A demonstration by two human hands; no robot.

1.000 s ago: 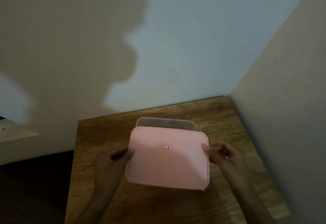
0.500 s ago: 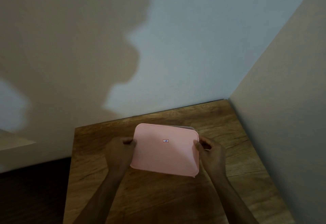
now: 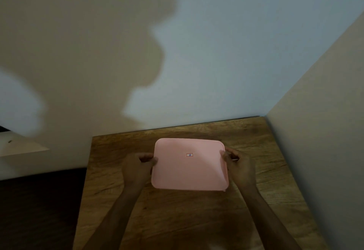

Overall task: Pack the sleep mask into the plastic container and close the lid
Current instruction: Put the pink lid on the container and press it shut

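Head cam is looking down at the table (image 3: pixel 177 220), and the pink lid (image 3: pixel 190 165) is sitting flat over the container, which it hides completely, so I can't see the box or the sleep mask at all. Guessing the mask is already inside, but can't confirm from up here. My left hand (image 3: pixel 137 168) is clamped on the lid's left edge, thumb on top and fingers curled under the rim; my right hand (image 3: pixel 239 168) is pinched on the right edge the same way. Holding both short sides like that lets me line the lid up square and push evenly, so one corner doesn't pop while the other seats. Looks lined up pretty well, though the near right corner seems to stick out a bit. Whether it's actually snapped shut I can't tell; probably needs a firm press around the edges.
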